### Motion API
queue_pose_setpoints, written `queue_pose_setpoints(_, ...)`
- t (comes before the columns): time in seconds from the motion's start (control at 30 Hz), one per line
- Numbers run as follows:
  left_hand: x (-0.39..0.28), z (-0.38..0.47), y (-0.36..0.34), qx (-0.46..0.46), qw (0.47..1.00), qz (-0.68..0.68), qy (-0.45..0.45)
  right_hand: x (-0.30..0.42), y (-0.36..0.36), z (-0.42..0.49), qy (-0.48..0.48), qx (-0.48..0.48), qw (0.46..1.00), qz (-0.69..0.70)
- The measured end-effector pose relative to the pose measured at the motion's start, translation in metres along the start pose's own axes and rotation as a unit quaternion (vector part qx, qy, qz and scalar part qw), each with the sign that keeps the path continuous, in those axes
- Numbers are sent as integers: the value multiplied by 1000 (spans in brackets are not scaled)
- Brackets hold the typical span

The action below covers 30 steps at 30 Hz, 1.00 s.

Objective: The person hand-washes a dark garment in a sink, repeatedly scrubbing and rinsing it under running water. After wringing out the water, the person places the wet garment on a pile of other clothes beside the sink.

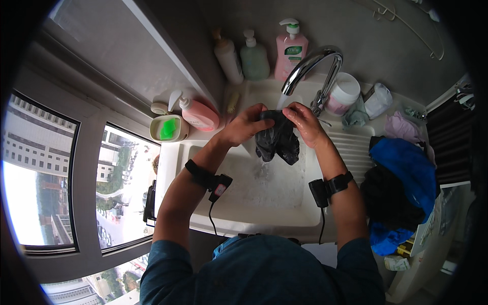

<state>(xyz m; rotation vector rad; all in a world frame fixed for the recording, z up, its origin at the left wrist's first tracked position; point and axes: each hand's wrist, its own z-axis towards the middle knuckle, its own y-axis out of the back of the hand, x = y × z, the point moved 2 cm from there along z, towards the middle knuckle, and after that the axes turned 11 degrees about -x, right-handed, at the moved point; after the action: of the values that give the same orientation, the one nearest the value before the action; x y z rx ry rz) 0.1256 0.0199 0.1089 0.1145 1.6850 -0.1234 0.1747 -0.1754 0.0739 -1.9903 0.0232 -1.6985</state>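
A wet, dark piece of cloth (277, 137) hangs over the white sink basin (244, 206), its lower part in two lobes. My left hand (249, 124) pinches its upper left edge, thumb lying across the fabric. At the upper right edge, my right hand (304, 122) grips it between thumb and fingers. Water runs from the chrome faucet (305, 70) right behind the cloth's top edge. Some water lies on the basin floor beneath. Each forearm wears a black strap with a small cabled device.
Pump bottles, one a pink bottle (291, 53), line the back ledge. A soap dish (169, 127) with a green piece stands left beside another pink pump bottle (198, 114). Right are a white tub (343, 93), a ribbed washboard (349, 152) and blue and black clothing (404, 179). Windows flank the left.
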Motion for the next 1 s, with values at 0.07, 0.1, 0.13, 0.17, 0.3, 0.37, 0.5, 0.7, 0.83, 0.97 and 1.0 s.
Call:
queue_pose_setpoints(0.07, -1, 4, -3, -89, 963, 239, -90, -4, 2, 3, 9, -52, 998, -44)
queue_pose_setpoints(0.1, -2, 6, -4, -142, 913, 359, -132, -4, 2, 4, 6, -82, 995, -61)
queue_pose_setpoints(0.13, -2, 7, -5, -164, 889, 407, -129, -3, 0, 5, 44, -88, 991, -93)
queue_pose_setpoints(0.17, -1, 8, -5, -200, 858, 455, -130, -1, -2, 5, 69, -99, 985, -125)
queue_pose_setpoints(0.3, 9, 13, -2, -261, 808, 515, -117, 4, -19, 0, 182, -100, 963, -174)
queue_pose_setpoints(0.37, 22, 17, -1, -214, 914, 346, 6, -1, -28, -6, 128, -75, 972, -184)
queue_pose_setpoints(0.5, 40, 14, -18, -186, 971, -97, 112, -14, -41, -22, 147, -96, 952, -251)
queue_pose_setpoints(0.7, 37, 8, -32, -80, 887, -428, 155, -35, -53, -56, 260, -42, 914, -308)
queue_pose_setpoints(0.83, 33, 10, -30, -139, 931, -323, 96, -39, -35, -52, 393, -252, 800, -377)
queue_pose_setpoints(0.97, 35, 13, -40, -113, 924, -354, 85, -68, -22, -11, 106, -295, 948, -55)
queue_pose_setpoints(1.0, 36, 14, -42, -102, 922, -364, 82, -75, -24, -9, 63, -213, 974, 53)
